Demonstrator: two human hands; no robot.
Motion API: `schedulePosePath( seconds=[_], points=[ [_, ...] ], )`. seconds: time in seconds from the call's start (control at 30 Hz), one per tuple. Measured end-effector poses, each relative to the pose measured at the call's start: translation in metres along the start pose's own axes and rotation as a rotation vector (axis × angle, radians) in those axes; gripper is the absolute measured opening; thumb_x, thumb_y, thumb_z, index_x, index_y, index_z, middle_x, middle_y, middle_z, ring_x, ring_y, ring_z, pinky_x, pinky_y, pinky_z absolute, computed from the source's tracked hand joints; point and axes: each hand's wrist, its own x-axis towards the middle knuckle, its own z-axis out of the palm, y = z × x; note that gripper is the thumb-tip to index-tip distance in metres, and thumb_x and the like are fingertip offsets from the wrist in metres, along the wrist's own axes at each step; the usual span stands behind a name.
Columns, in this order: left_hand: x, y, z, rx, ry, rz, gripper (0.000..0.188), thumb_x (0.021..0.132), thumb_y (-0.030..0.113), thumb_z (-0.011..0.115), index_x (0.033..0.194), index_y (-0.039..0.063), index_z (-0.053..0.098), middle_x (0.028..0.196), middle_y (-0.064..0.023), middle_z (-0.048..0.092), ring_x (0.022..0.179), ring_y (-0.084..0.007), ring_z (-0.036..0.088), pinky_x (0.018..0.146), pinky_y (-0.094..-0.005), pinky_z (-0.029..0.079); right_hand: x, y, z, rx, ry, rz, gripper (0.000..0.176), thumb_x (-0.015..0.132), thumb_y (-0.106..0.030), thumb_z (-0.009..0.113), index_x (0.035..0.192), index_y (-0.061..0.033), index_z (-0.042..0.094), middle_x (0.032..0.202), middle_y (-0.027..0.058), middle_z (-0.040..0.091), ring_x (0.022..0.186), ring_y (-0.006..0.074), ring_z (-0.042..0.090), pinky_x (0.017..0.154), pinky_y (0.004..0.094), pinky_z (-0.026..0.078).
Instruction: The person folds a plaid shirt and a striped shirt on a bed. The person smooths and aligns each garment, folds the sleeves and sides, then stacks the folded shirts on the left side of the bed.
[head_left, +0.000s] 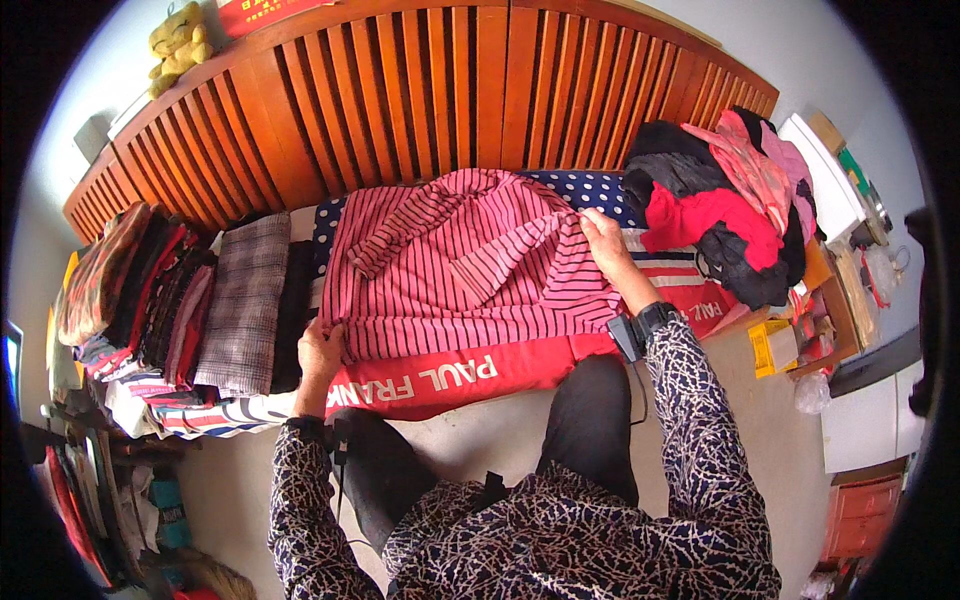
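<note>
A pink long-sleeved shirt with dark stripes lies spread sideways on the bed before me. One sleeve crosses its upper left part and the other slants over its middle. At the shirt's near left corner, my left hand has its fingers closed on the cloth edge. My right hand grips the shirt at its far right end, where the fabric is drawn up into creases. Part of the edge there is hidden under the fingers.
Folded clothes stand in stacks at the left, with a plaid folded garment nearest the shirt. A loose heap of clothes lies at the right. Behind runs a slatted wooden headboard. A red printed bedspread covers the near edge.
</note>
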Motion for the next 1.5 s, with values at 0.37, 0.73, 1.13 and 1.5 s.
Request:
schedulePosePath(
  seconds=[0.37, 0.73, 1.13, 1.5],
  points=[
    [-0.017, -0.005, -0.03, -0.508, -0.195, -0.035, 0.018, 0.082, 0.014, 0.071, 0.091, -0.001, 0.064, 0.076, -0.0008, 0.062, 0.068, -0.0077, 0.053, 0.062, -0.0254, 0.046, -0.071, 0.037, -0.052, -0.143, -0.404, 0.235, 0.044, 0.092, -0.025, 0.067, 0.126, -0.0012, 0.053, 0.112, 0.0165, 0.067, 0.103, 0.024, 0.065, 0.09, 0.0372, 0.051],
    [-0.02, 0.01, -0.027, -0.891, -0.167, -0.001, 0.019, 0.099, 0.012, 0.057, 0.111, 0.0, 0.065, 0.09, 0.0051, 0.061, 0.079, -0.0039, 0.052, 0.072, -0.0207, 0.044, -0.126, 0.057, -0.046, -0.128, 0.006, 0.035, 0.013, 0.093, -0.016, 0.058, 0.093, -0.0038, 0.061, 0.082, 0.0154, 0.067, 0.082, 0.0321, 0.067, 0.073, 0.0418, 0.051],
    [-0.012, 0.001, -0.015, 0.322, 0.022, 0.069, 0.035, 0.098, 0.042, 0.052, 0.109, 0.009, 0.055, 0.078, -0.0259, 0.067, 0.074, -0.0465, 0.066, 0.063, -0.0553, 0.052, -0.103, 0.063, -0.04, -0.574, -0.02, 0.056, 0.019, 0.097, -0.021, 0.049, 0.097, -0.0037, 0.055, 0.081, 0.0227, 0.068, 0.078, 0.0456, 0.066, 0.067, 0.0573, 0.051],
    [-0.023, -0.006, -0.023, 0.397, -0.118, 0.022, 0.063, 0.084, 0.046, 0.072, 0.117, -0.002, 0.047, 0.118, -0.0264, 0.058, 0.106, -0.0442, 0.06, 0.087, -0.0497, 0.05, -0.12, 0.049, -0.049, -0.439, -0.03, 0.414, 0.064, 0.093, -0.063, 0.049, 0.117, -0.0049, 0.059, 0.109, 0.0204, 0.069, 0.106, 0.0414, 0.063, 0.087, 0.0513, 0.049]
  ],
)
